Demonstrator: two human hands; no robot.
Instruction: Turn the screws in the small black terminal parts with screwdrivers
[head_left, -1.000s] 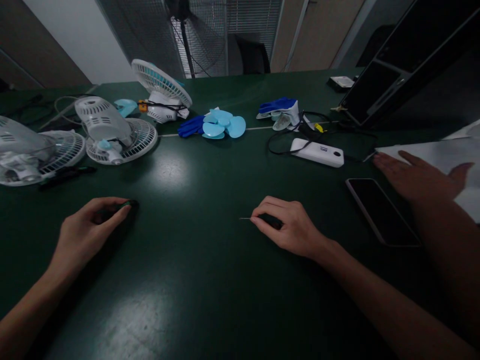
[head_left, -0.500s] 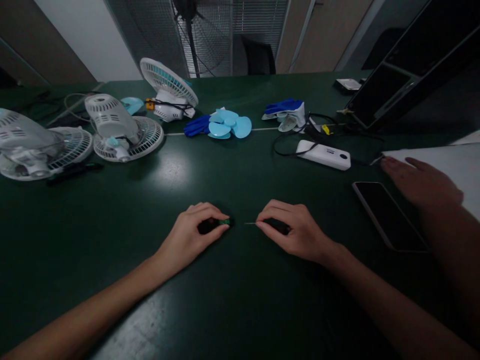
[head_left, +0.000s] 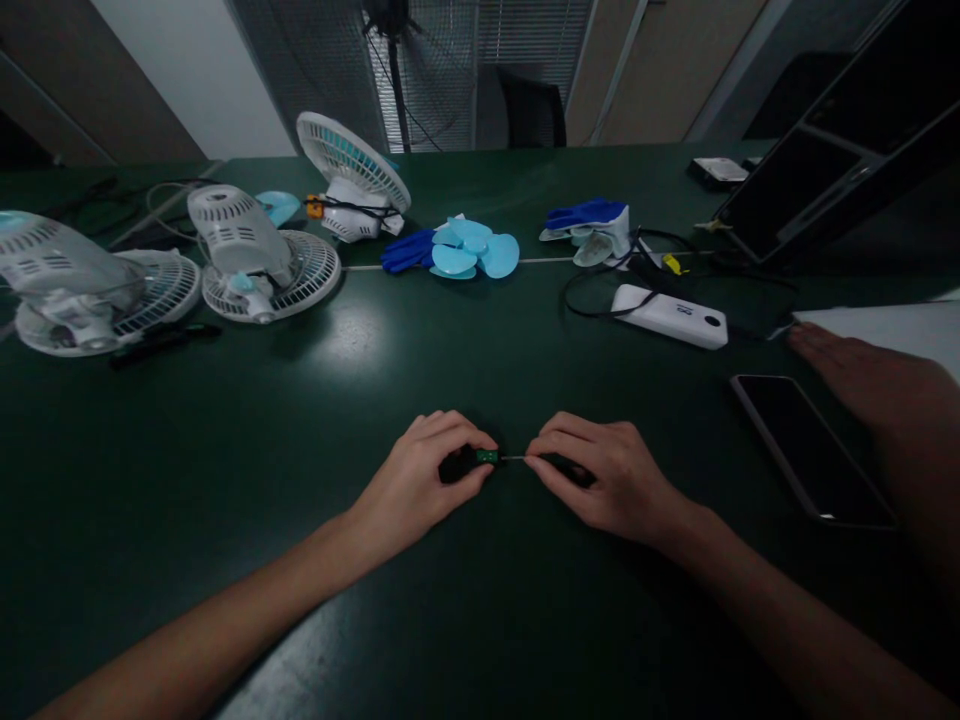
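My left hand [head_left: 424,468] pinches a short green-and-black screwdriver handle [head_left: 487,456] between thumb and fingers, low over the dark green table. Facing it, my right hand [head_left: 600,475] is closed on a thin metal screwdriver shaft [head_left: 513,458], held by thumb and fingertips. The shaft's free tip meets the end of the handle, roughly in line with it; how deep it sits I cannot tell. Much of both pieces is hidden by my fingers.
Along the left stand white fan bodies [head_left: 232,240] and a dark tool [head_left: 165,343]. Farther back lie a light-blue fan blade [head_left: 474,247] and work gloves [head_left: 589,222]. To the right are a white power bank [head_left: 670,315], a phone [head_left: 810,450] and another person's hand [head_left: 877,385].
My left hand has moved right with the handle, closing the gap to the shaft, so the two now touch. The whole view has shifted slightly.
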